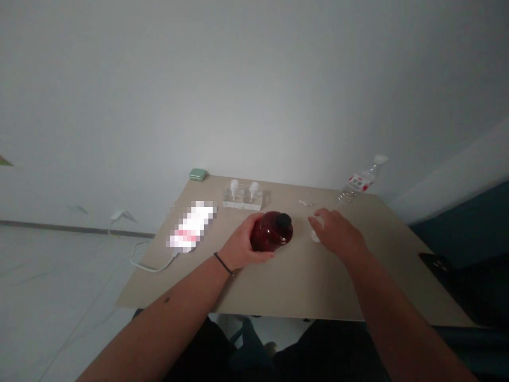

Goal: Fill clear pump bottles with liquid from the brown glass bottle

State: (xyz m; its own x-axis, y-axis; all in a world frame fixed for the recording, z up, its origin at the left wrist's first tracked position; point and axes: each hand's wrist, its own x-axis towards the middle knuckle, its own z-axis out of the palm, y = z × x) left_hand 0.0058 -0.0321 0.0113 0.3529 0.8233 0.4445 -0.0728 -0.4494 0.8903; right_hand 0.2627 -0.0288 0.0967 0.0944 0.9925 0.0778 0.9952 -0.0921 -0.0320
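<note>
My left hand (243, 245) is wrapped round the side of a dark red, see-through bottle (267, 232) with a black cap. The bottle leans so that its cap points toward the upper right, over the table. To its right, my right hand (338, 233) has its thumb and fingers curled round a small whitish thing (315, 236). Most of that thing is hidden by the fingers, so its kind cannot be made out. A gap of bare table separates the bottle from my right hand.
Behind my hands, a clear block (243, 199) bears two white-topped pieces. A clear plastic bottle (360, 182) stands at the back right; a small white scrap (306, 203) lies nearer. At left are a cabled phone (193, 227) and a green case (198, 174). The table (286, 289) meets the wall.
</note>
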